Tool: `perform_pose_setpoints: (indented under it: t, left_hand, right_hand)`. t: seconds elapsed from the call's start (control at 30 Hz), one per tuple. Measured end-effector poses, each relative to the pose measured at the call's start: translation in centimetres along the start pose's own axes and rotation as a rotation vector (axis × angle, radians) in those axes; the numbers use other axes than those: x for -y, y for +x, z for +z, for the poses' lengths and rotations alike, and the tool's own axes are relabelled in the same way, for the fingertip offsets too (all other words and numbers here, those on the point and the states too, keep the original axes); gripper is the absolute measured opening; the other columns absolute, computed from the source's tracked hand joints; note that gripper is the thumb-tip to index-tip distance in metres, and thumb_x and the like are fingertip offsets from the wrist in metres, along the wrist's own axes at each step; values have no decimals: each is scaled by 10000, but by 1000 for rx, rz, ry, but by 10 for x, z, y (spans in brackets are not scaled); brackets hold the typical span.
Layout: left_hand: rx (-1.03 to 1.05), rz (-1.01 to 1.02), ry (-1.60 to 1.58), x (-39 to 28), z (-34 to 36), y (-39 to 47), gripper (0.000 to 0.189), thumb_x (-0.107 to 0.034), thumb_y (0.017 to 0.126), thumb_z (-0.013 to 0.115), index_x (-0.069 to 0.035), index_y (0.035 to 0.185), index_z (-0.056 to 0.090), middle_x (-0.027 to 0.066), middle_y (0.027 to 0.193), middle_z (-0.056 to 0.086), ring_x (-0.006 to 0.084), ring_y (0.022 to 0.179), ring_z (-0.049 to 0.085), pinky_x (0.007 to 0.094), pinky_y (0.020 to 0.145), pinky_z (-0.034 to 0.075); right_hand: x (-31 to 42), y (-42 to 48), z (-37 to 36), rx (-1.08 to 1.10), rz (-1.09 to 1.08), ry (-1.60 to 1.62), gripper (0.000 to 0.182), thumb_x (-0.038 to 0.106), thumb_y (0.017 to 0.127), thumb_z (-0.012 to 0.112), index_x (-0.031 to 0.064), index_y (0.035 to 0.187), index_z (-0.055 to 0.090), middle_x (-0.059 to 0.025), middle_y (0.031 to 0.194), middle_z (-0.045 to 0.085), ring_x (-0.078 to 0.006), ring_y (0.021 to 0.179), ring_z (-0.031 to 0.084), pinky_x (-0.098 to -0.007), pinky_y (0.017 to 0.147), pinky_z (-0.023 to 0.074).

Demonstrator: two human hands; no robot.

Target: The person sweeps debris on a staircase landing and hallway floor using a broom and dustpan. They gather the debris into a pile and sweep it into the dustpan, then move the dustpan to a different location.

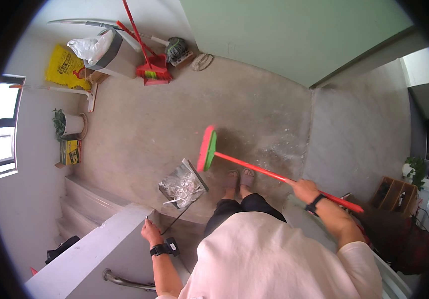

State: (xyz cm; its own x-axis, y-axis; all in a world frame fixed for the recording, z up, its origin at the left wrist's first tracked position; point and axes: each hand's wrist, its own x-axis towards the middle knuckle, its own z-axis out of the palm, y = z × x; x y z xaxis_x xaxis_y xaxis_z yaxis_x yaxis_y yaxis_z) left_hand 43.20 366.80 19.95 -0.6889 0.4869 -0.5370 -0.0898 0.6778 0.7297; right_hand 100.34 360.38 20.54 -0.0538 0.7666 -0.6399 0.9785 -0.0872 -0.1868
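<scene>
My right hand [304, 191] is closed around the red handle of a broom [250, 165]. The broom's green head with pink bristles [207, 148] is just above or on the concrete floor, right of a dustpan [204, 183]; blur hides which. Shredded white paper or plastic scraps [184, 190] lie in the dustpan. From the dustpan a thin dark handle [177, 220] runs down to my left hand [151, 231], which grips it at the upper end near a low wall. Pale specks of debris [283, 147] are scattered on the floor to the right of the broom head.
A low white wall [98, 246] and steps [87, 198] are at the lower left. Along the far wall stand a grey bin [119, 56], a red broom and dustpan [154, 69] and a mop [176, 49]. A potted plant [73, 124] is left; a wooden rack [394, 196] stands right.
</scene>
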Motion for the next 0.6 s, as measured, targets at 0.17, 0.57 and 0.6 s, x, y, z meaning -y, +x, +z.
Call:
perform_pose_setpoints:
  t: [0.17,0.57,0.6]
  left_hand:
    - [37,-17,-34,-8,5,-7,265,-269,846,517,-77,670,471,-36,481,329,82,371,298,246,323,250]
    - [20,13,-35,-13,4,16,227,-268,844,513,-72,735,481,-51,473,308,81,361,272,242,333,236]
    - [5,19,-25,-11,5,22,224,-263,844,513,-72,731,481,-50,474,315,81,360,278,241,331,238]
  right_hand:
    - [-21,24,52,34,48,-18,484,107,814,426,318,1248,464,-149,761,614,-323,712,618,-435,601,480]
    - [-150,-127,-11,60,466,1,351,144,841,415,234,1158,537,-185,841,609,-381,774,581,-473,656,452]
    - [-146,-132,-18,71,473,20,318,166,850,443,194,1149,545,-200,856,604,-395,786,573,-475,675,450]
